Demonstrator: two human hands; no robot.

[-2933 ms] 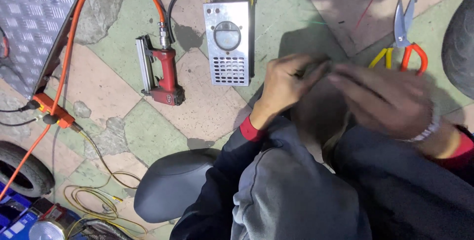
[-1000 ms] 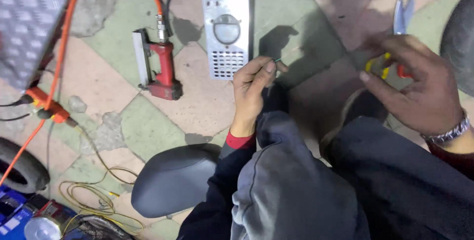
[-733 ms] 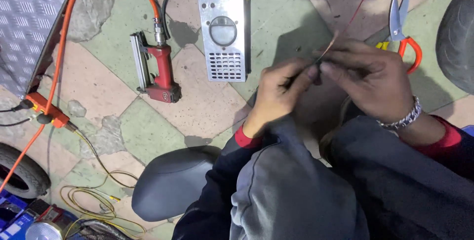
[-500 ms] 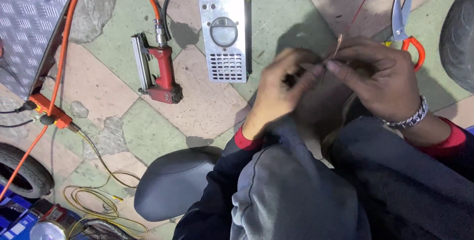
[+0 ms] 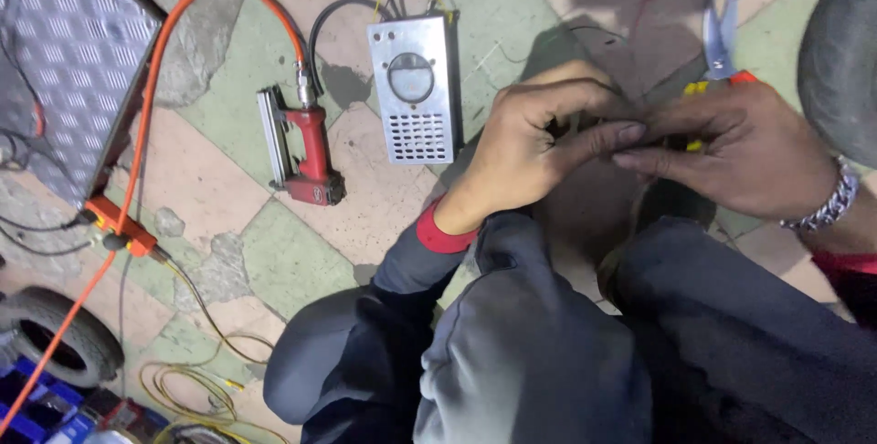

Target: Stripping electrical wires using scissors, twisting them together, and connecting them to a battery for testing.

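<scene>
Both hands are pinched together right over the person's knees, fingertips meeting in the middle. The left hand (image 5: pixel 530 147) is curled nearly closed, thumb and forefinger pressed onto something thin and dark, most likely a thin wire (image 5: pixel 630 138), though only a sliver shows between the fingers and it's hard to be sure what it is. The right hand (image 5: pixel 731 152) comes in from the other side, fingers also closed down on the same spot, a metal bracelet (image 5: pixel 827 206) at the wrist. So: both hands closed, both gripping that little strand, touching each other at the tips.

Looks like twisting or feeding fine wire. Judging from this, the way to do it well is to keep the pinch right at the working end, hold one side still and roll with the other, and not let the strand slip back into the palm where it can't be seen.

Further out on the tiled floor (image 5: pixel 384 206): scissors (image 5: pixel 722 42) with red and yellow handles just past the right hand, partly hidden by it. A grey metal box (image 5: pixel 416 88) with a round dial sits near the left hand, and a red air stapler (image 5: pixel 301 147) on an orange hose (image 5: pixel 174 33) lies well off to the left.
</scene>
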